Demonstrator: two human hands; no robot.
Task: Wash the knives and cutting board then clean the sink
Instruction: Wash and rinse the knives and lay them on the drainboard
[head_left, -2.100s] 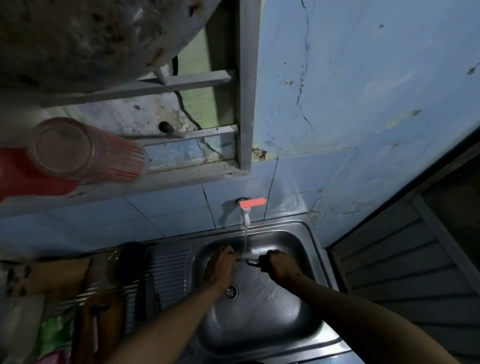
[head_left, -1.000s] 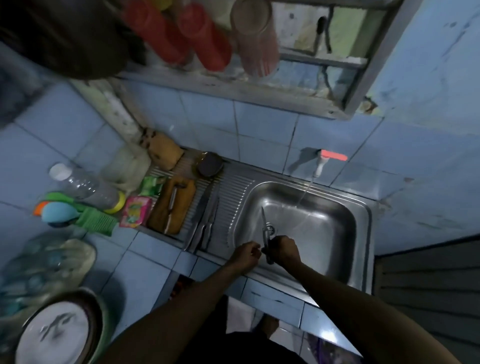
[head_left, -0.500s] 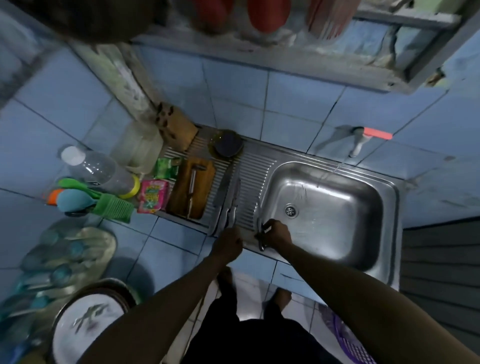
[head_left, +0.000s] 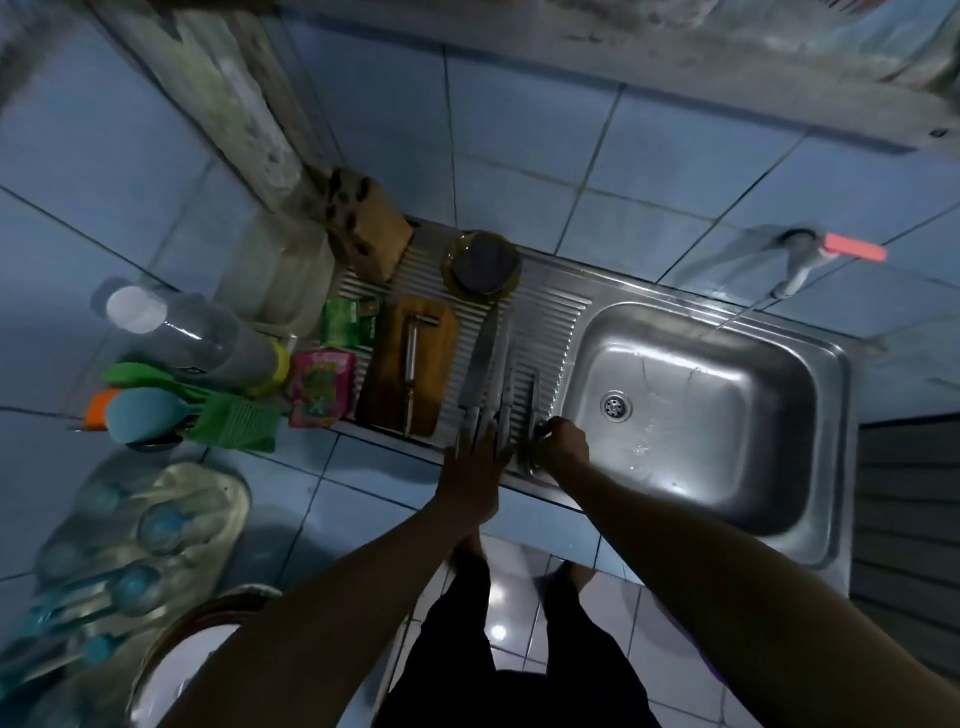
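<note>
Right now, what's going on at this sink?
A person stands at a steel sink with the tap running a thin stream into the basin. The right hand has its grip on a metal utensil, setting it on the ribbed drainboard beside several knives already lying there. The left hand rests open over the knife handles. A wooden cutting board lies further left.
</note>
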